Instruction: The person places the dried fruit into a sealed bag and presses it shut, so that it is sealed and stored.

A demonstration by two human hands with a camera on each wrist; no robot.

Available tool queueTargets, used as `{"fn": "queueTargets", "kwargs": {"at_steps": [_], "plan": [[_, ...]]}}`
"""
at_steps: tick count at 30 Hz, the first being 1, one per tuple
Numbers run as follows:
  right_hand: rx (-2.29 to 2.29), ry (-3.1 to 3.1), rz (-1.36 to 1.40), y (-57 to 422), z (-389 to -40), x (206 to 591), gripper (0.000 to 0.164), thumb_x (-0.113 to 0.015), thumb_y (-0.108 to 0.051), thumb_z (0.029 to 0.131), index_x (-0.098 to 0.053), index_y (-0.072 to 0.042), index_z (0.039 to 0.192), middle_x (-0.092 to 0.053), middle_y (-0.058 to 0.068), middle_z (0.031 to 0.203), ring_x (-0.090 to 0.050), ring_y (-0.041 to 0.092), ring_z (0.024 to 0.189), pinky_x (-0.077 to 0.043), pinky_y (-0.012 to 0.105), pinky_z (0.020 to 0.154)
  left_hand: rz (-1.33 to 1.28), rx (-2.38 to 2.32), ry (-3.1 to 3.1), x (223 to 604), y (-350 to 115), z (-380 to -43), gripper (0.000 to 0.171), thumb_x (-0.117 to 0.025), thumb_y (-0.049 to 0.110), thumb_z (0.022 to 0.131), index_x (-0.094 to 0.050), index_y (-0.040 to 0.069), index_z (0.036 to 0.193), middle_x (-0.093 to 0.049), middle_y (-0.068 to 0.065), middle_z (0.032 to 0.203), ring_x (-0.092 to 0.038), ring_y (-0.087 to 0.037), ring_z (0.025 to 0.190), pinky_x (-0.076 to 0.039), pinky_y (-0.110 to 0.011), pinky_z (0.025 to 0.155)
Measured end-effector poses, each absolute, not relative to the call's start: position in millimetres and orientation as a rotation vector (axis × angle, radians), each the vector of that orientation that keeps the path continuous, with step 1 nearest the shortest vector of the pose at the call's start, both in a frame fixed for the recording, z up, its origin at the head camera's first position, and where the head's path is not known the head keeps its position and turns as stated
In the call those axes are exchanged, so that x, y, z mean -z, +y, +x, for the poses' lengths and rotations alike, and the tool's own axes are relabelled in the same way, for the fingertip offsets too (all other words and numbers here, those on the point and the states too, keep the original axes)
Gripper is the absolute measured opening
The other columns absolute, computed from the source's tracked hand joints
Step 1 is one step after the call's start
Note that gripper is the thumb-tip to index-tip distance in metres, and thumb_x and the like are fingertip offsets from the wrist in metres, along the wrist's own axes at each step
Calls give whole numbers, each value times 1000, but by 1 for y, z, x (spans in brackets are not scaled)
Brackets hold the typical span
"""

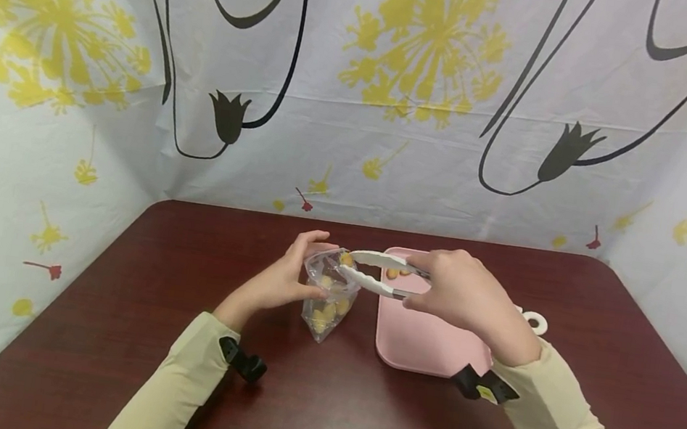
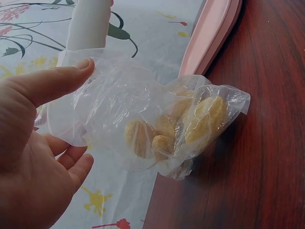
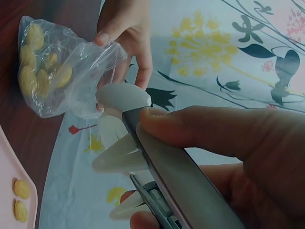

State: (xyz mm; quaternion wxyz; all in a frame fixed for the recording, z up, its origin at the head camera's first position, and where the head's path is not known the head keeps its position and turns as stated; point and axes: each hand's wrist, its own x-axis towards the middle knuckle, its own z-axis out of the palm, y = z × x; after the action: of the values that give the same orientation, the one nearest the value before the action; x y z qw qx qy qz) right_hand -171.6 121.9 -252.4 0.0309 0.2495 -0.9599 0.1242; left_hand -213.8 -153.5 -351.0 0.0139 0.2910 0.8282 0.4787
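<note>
My left hand holds a clear plastic bag near its mouth, thumb on one side and fingers on the other. Several small golden-brown round pieces lie at the bottom of the bag, which hangs above the table. In my right hand is a pair of tongs with white tips and metal arms. Their tips are at the bag's mouth, slightly apart, and one piece shows beside the upper tip. Whether the tongs still pinch it I cannot tell.
A pink tray sits on the dark red table under my right hand, with a few pieces near its far left corner. Behind my right wrist shows a white ring. Patterned cloth hangs around the table's back and sides.
</note>
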Motion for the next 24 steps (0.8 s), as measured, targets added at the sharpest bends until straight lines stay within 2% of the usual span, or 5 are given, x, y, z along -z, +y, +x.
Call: {"fn": "queueTargets", "kwargs": {"at_steps": [6,14,18,24], "plan": [[-408,-2984,783,115,-171,252,60,-77,-22,74,-59,-22,131,-69,-12,90,-48,12,62,-39,27,56,906,-1503,2559,351,-154,-214,85,-74,-2,79,-17,7,142,-43,-12,146,-34,-27,139,-28,-50,110],[-403,-2977,805,113,-173,254,61,-77,-24,73,-58,-21,131,-70,-12,93,-56,11,73,-42,28,61,933,-1489,2584,352,-153,-215,85,-74,-2,79,-18,6,142,-45,-12,145,-30,-27,139,-26,-50,111],[-403,-3000,787,115,-174,253,62,-77,-24,74,-57,-22,132,-69,-13,93,-54,12,71,-41,28,60,951,-1489,2584,352,-152,-215,85,-74,-1,79,-18,4,142,-45,-12,145,-30,-28,139,-25,-51,111],[-377,-3000,748,122,-175,253,61,-77,-24,73,-59,-22,131,-68,-7,91,-51,14,68,-40,29,59,921,-1488,2591,350,-153,-214,85,-75,1,79,-19,7,142,-46,-11,145,-27,-28,139,-25,-51,111]]}}
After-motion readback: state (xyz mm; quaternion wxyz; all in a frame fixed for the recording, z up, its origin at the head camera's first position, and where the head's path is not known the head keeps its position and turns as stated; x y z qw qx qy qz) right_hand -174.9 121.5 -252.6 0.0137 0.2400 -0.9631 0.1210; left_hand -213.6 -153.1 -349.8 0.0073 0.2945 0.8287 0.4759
